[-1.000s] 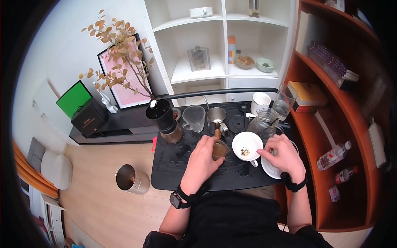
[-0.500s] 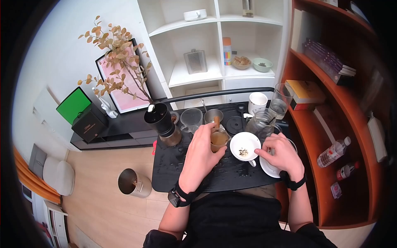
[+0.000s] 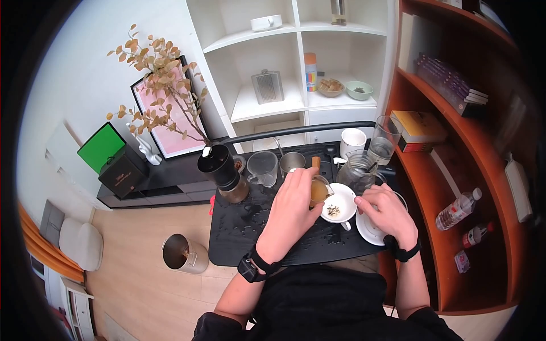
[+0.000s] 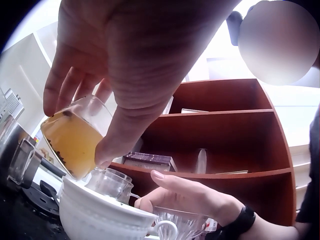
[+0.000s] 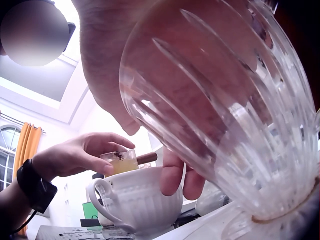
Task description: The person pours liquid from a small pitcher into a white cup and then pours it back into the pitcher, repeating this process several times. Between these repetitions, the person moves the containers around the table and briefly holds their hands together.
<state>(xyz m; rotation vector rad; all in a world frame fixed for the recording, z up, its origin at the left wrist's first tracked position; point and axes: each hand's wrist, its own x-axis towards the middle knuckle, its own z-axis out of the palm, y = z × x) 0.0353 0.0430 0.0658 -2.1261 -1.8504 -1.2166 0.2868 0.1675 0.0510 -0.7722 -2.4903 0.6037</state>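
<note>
At the white cup's [image 3: 343,198] left rim, the left hand [image 3: 287,207] grips a tilted, amber-filled glass [image 3: 319,191]; the right hand [image 3: 391,215], loosely bent, is at its right.

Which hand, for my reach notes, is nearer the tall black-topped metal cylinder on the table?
Left. The left hand, holding the small clear glass vessel, is right of the cylinder; the right hand is farther right, beyond the white ribbed cup.

Head view above, wrist views close, low
</note>
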